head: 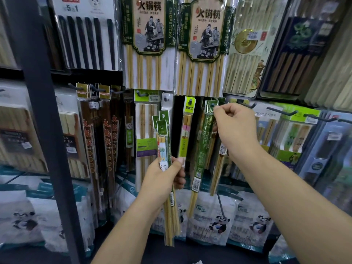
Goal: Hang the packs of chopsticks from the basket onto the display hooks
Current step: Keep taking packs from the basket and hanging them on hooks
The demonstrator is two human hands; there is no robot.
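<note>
We stood close to a shop display wall (pixel 190 100), packed edge to edge with hanging chopstick packs in glossy clear film. At 9 o'clock a dark, matte metal post (pixel 43 130) ran slanting from top to bottom. At 11 o'clock hung a white-backed pack (pixel 85 40) showing 6 slim black sticks.

Our left hand (pixel 163 178), just below the middle of the view, had its fingers and thumb curled tight round a bundle of chopstick packs (pixel 163 141). The bundle stood upright. 3 small green header cards fanned out at its top and pale bamboo sticks reached down towards 6 o'clock.

At 12 o'clock hung 2 tall packs (pixel 150 44) of long pale sticks, each under a shaped card with drawn figures.

Our right hand (pixel 236 126), at 2 o'clock from the left one, was nearly closed. Its thumb and forefinger pinched the top of 1 narrow green pack (pixel 202 145), which hung down at a slight tilt in front of the wall. We could not tell whether it was on a hook. At 3 o'clock at least 3 dark hooks (pixel 283 112) stuck out with upturned tips. Soft white bags (pixel 219 221) printed with pandas lined the bottom.
</note>
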